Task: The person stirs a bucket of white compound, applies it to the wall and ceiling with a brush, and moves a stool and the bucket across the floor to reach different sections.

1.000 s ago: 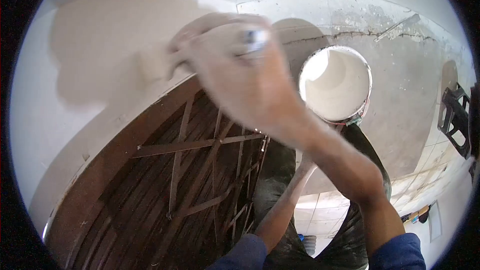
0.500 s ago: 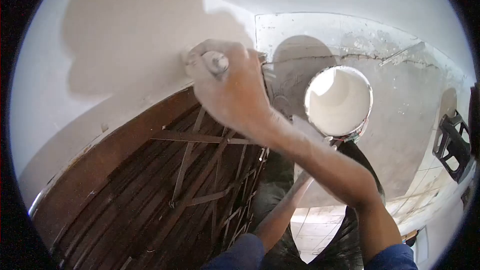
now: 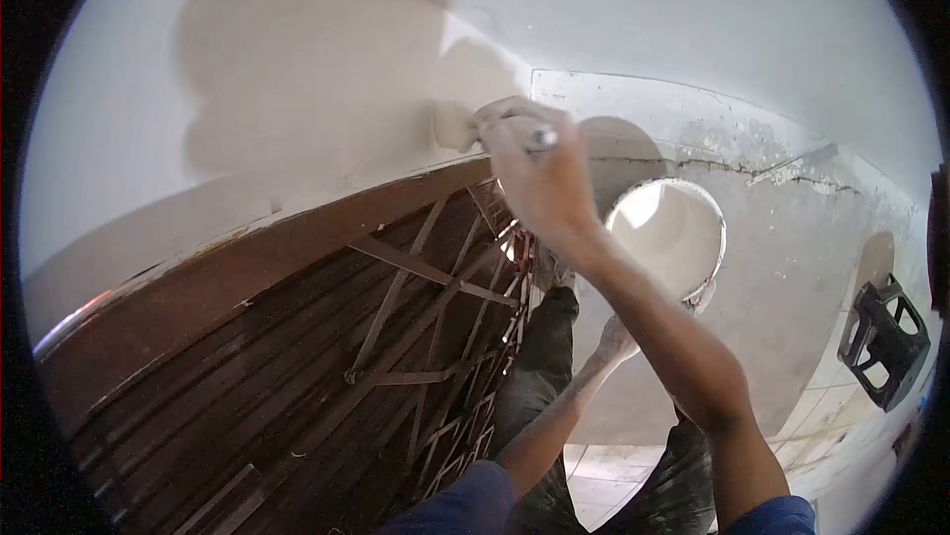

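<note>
My right hand (image 3: 534,164) is closed around the handle of a paintbrush (image 3: 456,126). The brush's pale head lies against the white wall, just above the brown metal frame and near the corner. The hand is slightly blurred. Lower down, my left hand (image 3: 617,337) is at the near side of a white bucket (image 3: 723,238), apparently gripping it; my right forearm crosses in front and hides most of its fingers. The bucket is tilted towards me, with white paint (image 3: 673,233) inside and smears on its rim.
A brown folding metal gate (image 3: 297,367) with crossed slats fills the lower left. Cracked, flaking plaster (image 3: 722,134) runs along the wall behind the bucket. To the right stands a black plastic stool (image 3: 886,342) on pale tiles. My legs (image 3: 534,387) are below.
My right hand and the brush have moved right along the wall, towards the corner. The view has shifted a little, and more of my left hand now shows beside my right forearm.
</note>
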Available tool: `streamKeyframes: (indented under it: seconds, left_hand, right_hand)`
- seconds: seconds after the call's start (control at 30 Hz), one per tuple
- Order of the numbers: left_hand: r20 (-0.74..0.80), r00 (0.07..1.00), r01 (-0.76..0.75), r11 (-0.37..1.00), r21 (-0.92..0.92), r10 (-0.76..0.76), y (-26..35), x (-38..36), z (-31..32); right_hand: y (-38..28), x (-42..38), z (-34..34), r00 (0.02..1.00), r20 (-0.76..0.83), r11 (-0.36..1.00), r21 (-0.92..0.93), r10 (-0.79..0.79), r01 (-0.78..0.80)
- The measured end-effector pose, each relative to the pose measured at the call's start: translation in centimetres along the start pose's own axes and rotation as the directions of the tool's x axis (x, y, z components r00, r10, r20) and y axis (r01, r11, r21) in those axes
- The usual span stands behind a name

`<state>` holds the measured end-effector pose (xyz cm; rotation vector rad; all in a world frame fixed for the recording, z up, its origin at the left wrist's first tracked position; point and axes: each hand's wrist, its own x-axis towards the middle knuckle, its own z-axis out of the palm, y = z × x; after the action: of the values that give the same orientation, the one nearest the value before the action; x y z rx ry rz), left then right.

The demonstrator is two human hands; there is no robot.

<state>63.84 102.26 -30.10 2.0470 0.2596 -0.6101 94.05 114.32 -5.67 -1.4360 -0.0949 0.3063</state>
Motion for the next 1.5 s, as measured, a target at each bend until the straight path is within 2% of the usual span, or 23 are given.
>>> streamKeyframes:
  seconds: [0.1,0.2,0.3,0.37,0.47,0.53,0.6,0.73,0.8,0.83,0.93,0.97,1.0,1.07,1.1,1.13,1.17,1.2,1.3,1.33,1.4,1.43,1.5]
  left_hand:
    - [-0.003,1.000,0.011,1.000,-0.004,-0.011,-0.2,-0.2,0.1]
    - [0.009,0.999,0.036,0.999,-0.027,-0.036,0.1,-0.7,0.0]
    - [0.017,0.999,0.045,0.998,-0.034,-0.045,0.7,-0.9,0.2]
    - [0.026,0.998,0.052,0.998,-0.034,-0.052,1.1,-0.9,-0.1]
    - [0.035,0.998,0.058,0.998,-0.034,-0.057,1.5,-0.8,-0.3]
    - [0.040,0.998,0.050,0.998,-0.032,-0.049,1.2,-0.6,-0.1]
    - [0.031,0.998,0.047,0.998,-0.035,-0.046,1.3,-0.2,-0.3]
    - [0.032,0.999,0.041,0.999,-0.028,-0.040,1.0,-0.1,-0.2]
    - [0.038,0.999,0.032,0.999,-0.020,-0.031,0.3,-0.4,-0.1]
    - [0.045,0.998,0.033,0.999,-0.022,-0.032,0.3,-0.5,-0.1]
    - [0.057,0.998,0.007,1.000,-0.003,-0.007,0.0,-1.3,-0.4]
    - [0.065,0.998,0.007,1.000,0.003,-0.008,0.0,-1.7,-0.5]
    - [0.076,0.997,0.011,1.000,0.008,-0.011,0.4,-2.0,-1.1]
    - [0.109,0.994,0.025,1.000,0.012,-0.026,2.1,-2.2,-2.7]
    - [0.152,0.985,0.075,0.997,0.016,-0.077,3.1,-2.1,-3.7]
    - [0.187,0.975,0.121,0.993,0.016,-0.122,4.1,-1.8,-4.6]
    - [0.218,0.962,0.166,0.986,0.005,-0.163,4.4,-1.8,-5.0]
    - [0.223,0.944,0.273,0.955,-0.117,-0.242,2.4,-2.2,-3.6]
    - [0.252,0.936,0.290,0.945,-0.150,-0.247,1.6,-2.6,-4.0]
    - [0.272,0.933,0.286,0.943,-0.171,-0.234,1.0,-2.9,-3.9]
    - [0.253,0.960,0.153,0.981,-0.121,-0.119,0.3,-3.6,-3.5]
    - [0.239,0.970,0.062,0.994,-0.086,-0.040,1.2,-3.7,-4.1]
    - [0.154,0.986,-0.061,0.996,-0.062,0.070,1.8,-3.8,-4.8]
  right_hand:
    - [-0.7,0.1,2.4,0.989,-0.013,0.987,-0.067,-0.150,0.149]
    - [-3.7,-0.2,2.6,0.993,0.064,0.992,0.080,0.097,-0.102]
    - [-8.3,-0.8,2.4,0.980,0.150,0.979,0.136,0.131,-0.152]
    - [-8.3,-0.8,4.8,0.998,-0.064,0.948,0.317,0.013,0.008]
    - [-10.6,-0.8,3.4,0.979,-0.170,0.851,0.491,-0.115,0.185]
    - [-10.9,-1.0,0.5,0.980,-0.124,0.869,0.455,-0.153,0.193]
    - [-9.9,-0.6,-2.2,0.989,-0.021,0.951,0.275,-0.144,0.144]
    - [-4.1,-0.7,0.9,0.983,0.062,0.981,-0.076,-0.174,0.179]
    - [-3.7,-0.9,3.4,0.980,0.055,0.974,-0.109,-0.192,0.197]
    - [-5.3,-1.0,3.3,0.975,0.056,0.977,-0.009,-0.214,0.215]
    - [-7.9,-1.4,0.0,0.990,0.125,0.943,0.314,0.073,-0.109]
    - [-6.3,-1.5,-0.5,0.990,0.130,0.879,0.464,0.059,-0.113]
    - [-3.9,-1.8,-1.5,0.998,-0.012,0.938,0.340,-0.066,0.066]
    - [1.6,-2.7,-4.2,0.917,-0.202,0.934,0.023,-0.344,0.355]
    - [3.5,-3.3,-6.0,0.982,-0.191,0.976,0.214,0.000,0.042]
    - [5.6,-3.6,-7.7,0.935,-0.115,0.880,0.392,0.334,-0.267]
    - [8.8,-3.6,-8.8,0.888,-0.188,0.868,0.369,0.419,-0.331]
    - [12.2,-3.7,-9.4,0.829,-0.262,0.849,0.353,0.494,-0.394]
    - [17.1,-4.1,-8.8,0.830,-0.304,0.870,0.322,0.468,-0.373]
    - [17.9,-3.7,-8.6,0.819,-0.304,0.872,0.234,0.486,-0.430]
    - [19.1,-2.3,-7.9,0.797,-0.312,0.847,0.054,0.518,-0.529]
    - [20.7,-1.6,-6.9,0.776,-0.415,0.854,0.002,0.474,-0.521]
    - [24.3,0.1,-5.4,0.819,-0.423,0.900,-0.018,0.388,-0.436]
